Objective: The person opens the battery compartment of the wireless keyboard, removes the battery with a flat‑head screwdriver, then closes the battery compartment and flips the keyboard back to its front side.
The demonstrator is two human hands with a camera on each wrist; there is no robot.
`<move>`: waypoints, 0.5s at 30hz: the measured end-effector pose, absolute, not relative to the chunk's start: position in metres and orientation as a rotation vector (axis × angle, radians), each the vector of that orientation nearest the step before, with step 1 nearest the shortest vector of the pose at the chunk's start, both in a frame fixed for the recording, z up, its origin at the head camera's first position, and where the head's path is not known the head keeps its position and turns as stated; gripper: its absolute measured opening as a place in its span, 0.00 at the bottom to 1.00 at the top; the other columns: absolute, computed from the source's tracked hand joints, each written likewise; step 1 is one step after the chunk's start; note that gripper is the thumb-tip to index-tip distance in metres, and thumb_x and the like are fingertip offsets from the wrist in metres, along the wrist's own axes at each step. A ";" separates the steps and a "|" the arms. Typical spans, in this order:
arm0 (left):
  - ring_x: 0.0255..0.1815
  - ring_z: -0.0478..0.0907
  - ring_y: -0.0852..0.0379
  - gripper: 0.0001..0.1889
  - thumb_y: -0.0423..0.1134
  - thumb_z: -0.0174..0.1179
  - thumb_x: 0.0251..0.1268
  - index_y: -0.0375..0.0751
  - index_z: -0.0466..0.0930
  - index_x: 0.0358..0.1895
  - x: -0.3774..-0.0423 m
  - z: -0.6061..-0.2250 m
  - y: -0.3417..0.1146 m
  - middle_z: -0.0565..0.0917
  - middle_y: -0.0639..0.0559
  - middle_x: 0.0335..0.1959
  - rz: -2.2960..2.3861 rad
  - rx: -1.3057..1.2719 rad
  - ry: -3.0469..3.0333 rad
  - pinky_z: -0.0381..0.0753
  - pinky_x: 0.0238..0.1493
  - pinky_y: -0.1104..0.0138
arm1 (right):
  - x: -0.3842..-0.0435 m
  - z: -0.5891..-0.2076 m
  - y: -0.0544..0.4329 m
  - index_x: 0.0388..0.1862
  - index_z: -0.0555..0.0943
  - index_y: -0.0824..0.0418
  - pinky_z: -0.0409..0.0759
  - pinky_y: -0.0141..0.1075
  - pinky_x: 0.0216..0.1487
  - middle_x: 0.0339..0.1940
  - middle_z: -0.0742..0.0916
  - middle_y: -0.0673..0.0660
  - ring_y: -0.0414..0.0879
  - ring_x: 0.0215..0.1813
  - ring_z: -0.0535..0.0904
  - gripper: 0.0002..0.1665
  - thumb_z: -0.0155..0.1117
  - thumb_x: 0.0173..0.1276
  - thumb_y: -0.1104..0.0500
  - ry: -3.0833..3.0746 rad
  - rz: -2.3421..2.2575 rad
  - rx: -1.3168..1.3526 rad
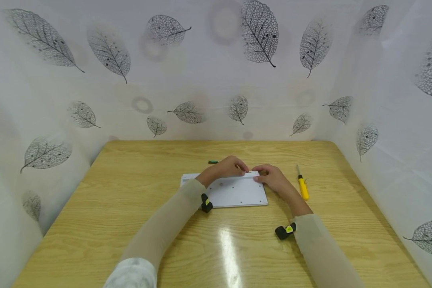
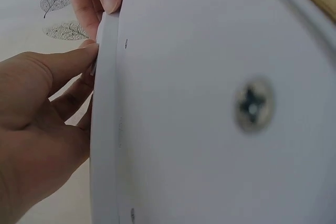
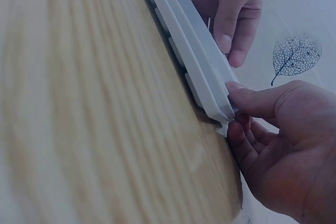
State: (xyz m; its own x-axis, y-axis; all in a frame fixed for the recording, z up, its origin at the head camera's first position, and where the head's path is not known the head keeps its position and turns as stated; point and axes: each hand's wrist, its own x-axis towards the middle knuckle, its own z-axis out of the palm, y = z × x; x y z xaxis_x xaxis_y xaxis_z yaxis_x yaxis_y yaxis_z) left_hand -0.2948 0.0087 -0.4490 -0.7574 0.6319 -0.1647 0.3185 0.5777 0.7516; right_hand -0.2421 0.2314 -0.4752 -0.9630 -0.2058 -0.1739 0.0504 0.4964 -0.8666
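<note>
A white keyboard (image 1: 237, 194) lies face down on the table, its screwed underside up; in the right wrist view its keys (image 3: 177, 51) show beneath the rim. A screw (image 2: 253, 104) sits in that underside. My left hand (image 1: 227, 167) reaches over the far edge, thumb and fingers pinching there; in the left wrist view a thin sliver shows by the fingertips, too small to identify. My right hand (image 1: 273, 179) grips the far right corner, thumb on top and fingers beneath. Behind the left hand lies a small green cylinder (image 1: 213, 162), which looks like a battery.
To the right of the keyboard lies a screwdriver (image 1: 303, 187) with a yellow handle, its tip pointing away. The wooden table (image 1: 158, 154) is bounded at the back and sides by leaf-printed cloth (image 1: 201, 80). Light glares on the tabletop in front.
</note>
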 end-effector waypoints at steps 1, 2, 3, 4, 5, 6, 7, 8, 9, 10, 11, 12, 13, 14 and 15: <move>0.45 0.78 0.57 0.10 0.35 0.59 0.73 0.43 0.88 0.51 -0.295 -0.449 0.009 0.87 0.50 0.52 1.028 0.763 2.391 0.77 0.47 0.67 | -0.242 -0.475 0.231 0.63 0.80 0.58 0.72 0.48 0.64 0.66 0.78 0.62 0.56 0.59 0.73 0.22 0.66 0.72 0.57 2.489 -1.454 -0.130; 0.45 0.78 0.57 0.10 0.35 0.59 0.73 0.43 0.88 0.51 -0.295 -0.450 0.009 0.86 0.50 0.52 1.030 0.758 2.390 0.77 0.48 0.67 | -0.243 -0.476 0.231 0.63 0.80 0.58 0.72 0.49 0.64 0.66 0.78 0.62 0.57 0.59 0.73 0.22 0.66 0.72 0.57 2.488 -1.456 -0.127; 0.45 0.78 0.57 0.11 0.35 0.59 0.73 0.43 0.87 0.52 -0.295 -0.450 0.009 0.86 0.50 0.53 1.033 0.755 2.389 0.77 0.48 0.67 | -0.243 -0.476 0.231 0.63 0.80 0.58 0.72 0.49 0.64 0.66 0.78 0.62 0.57 0.59 0.73 0.22 0.66 0.72 0.57 2.485 -1.456 -0.127; 0.46 0.78 0.57 0.11 0.34 0.59 0.73 0.43 0.87 0.52 -0.295 -0.451 0.009 0.86 0.50 0.53 1.035 0.749 2.386 0.77 0.48 0.67 | -0.243 -0.476 0.231 0.63 0.80 0.58 0.72 0.49 0.64 0.66 0.78 0.62 0.57 0.59 0.73 0.22 0.65 0.72 0.57 2.488 -1.455 -0.131; 0.46 0.78 0.57 0.11 0.34 0.59 0.74 0.43 0.87 0.53 -0.294 -0.451 0.009 0.85 0.50 0.54 1.037 0.743 2.384 0.77 0.49 0.66 | -0.243 -0.476 0.231 0.63 0.80 0.57 0.72 0.48 0.64 0.66 0.78 0.61 0.57 0.58 0.73 0.21 0.65 0.72 0.57 2.486 -1.456 -0.124; 0.47 0.77 0.57 0.11 0.34 0.58 0.74 0.43 0.87 0.53 -0.294 -0.451 0.009 0.85 0.49 0.54 1.039 0.738 2.380 0.77 0.49 0.66 | -0.244 -0.476 0.231 0.63 0.80 0.57 0.72 0.48 0.63 0.66 0.78 0.61 0.57 0.58 0.73 0.21 0.65 0.72 0.57 2.488 -1.453 -0.125; 0.47 0.77 0.57 0.11 0.34 0.58 0.74 0.43 0.86 0.53 -0.294 -0.452 0.009 0.84 0.49 0.54 1.041 0.733 2.376 0.77 0.50 0.66 | -0.243 -0.476 0.231 0.63 0.80 0.57 0.72 0.47 0.63 0.65 0.78 0.61 0.56 0.57 0.73 0.21 0.65 0.72 0.57 2.491 -1.450 -0.126; 0.47 0.77 0.57 0.11 0.34 0.58 0.74 0.42 0.86 0.54 -0.294 -0.452 0.009 0.84 0.49 0.55 1.044 0.728 2.373 0.76 0.50 0.66 | -0.243 -0.476 0.232 0.63 0.80 0.57 0.73 0.46 0.62 0.65 0.79 0.61 0.56 0.57 0.73 0.21 0.65 0.72 0.57 2.493 -1.448 -0.126; 0.47 0.77 0.57 0.12 0.34 0.58 0.74 0.42 0.86 0.54 -0.294 -0.453 0.009 0.85 0.49 0.55 1.051 0.728 2.368 0.77 0.50 0.66 | -0.243 -0.476 0.232 0.63 0.80 0.58 0.73 0.45 0.61 0.65 0.79 0.61 0.56 0.56 0.74 0.21 0.65 0.72 0.57 2.493 -1.449 -0.130; 0.47 0.77 0.57 0.12 0.34 0.58 0.74 0.41 0.86 0.54 -0.294 -0.453 0.010 0.85 0.48 0.55 1.060 0.726 2.363 0.77 0.49 0.66 | -0.243 -0.476 0.232 0.63 0.80 0.58 0.74 0.45 0.59 0.64 0.79 0.62 0.55 0.56 0.74 0.21 0.65 0.72 0.58 2.494 -1.451 -0.134; 0.46 0.77 0.58 0.12 0.34 0.58 0.75 0.41 0.86 0.54 -0.294 -0.453 0.010 0.85 0.48 0.55 1.064 0.723 2.361 0.77 0.49 0.66 | -0.242 -0.475 0.232 0.63 0.80 0.59 0.74 0.43 0.58 0.63 0.80 0.61 0.55 0.55 0.74 0.21 0.66 0.72 0.58 2.490 -1.457 -0.130; 0.46 0.77 0.58 0.12 0.34 0.58 0.75 0.41 0.86 0.54 -0.294 -0.454 0.010 0.85 0.48 0.55 1.067 0.721 2.360 0.76 0.48 0.67 | -0.242 -0.475 0.232 0.63 0.80 0.59 0.74 0.42 0.57 0.63 0.80 0.62 0.54 0.54 0.74 0.22 0.66 0.72 0.58 2.487 -1.460 -0.134; 0.45 0.77 0.58 0.12 0.34 0.57 0.75 0.41 0.86 0.54 -0.293 -0.454 0.010 0.86 0.48 0.55 1.071 0.719 2.361 0.76 0.47 0.67 | -0.241 -0.475 0.232 0.63 0.79 0.60 0.75 0.41 0.55 0.62 0.80 0.62 0.54 0.54 0.75 0.22 0.66 0.72 0.58 2.483 -1.464 -0.136; 0.45 0.77 0.59 0.12 0.34 0.57 0.75 0.41 0.86 0.54 -0.293 -0.455 0.010 0.86 0.48 0.55 1.073 0.720 2.362 0.75 0.46 0.68 | -0.241 -0.475 0.233 0.63 0.79 0.60 0.75 0.40 0.54 0.62 0.80 0.63 0.54 0.53 0.75 0.22 0.66 0.72 0.58 2.481 -1.465 -0.141; 0.44 0.77 0.59 0.12 0.34 0.57 0.75 0.41 0.86 0.54 -0.293 -0.455 0.010 0.86 0.48 0.55 1.075 0.720 2.363 0.75 0.45 0.68 | -0.241 -0.475 0.233 0.64 0.79 0.60 0.76 0.40 0.53 0.61 0.80 0.63 0.54 0.53 0.75 0.22 0.66 0.72 0.59 2.477 -1.469 -0.141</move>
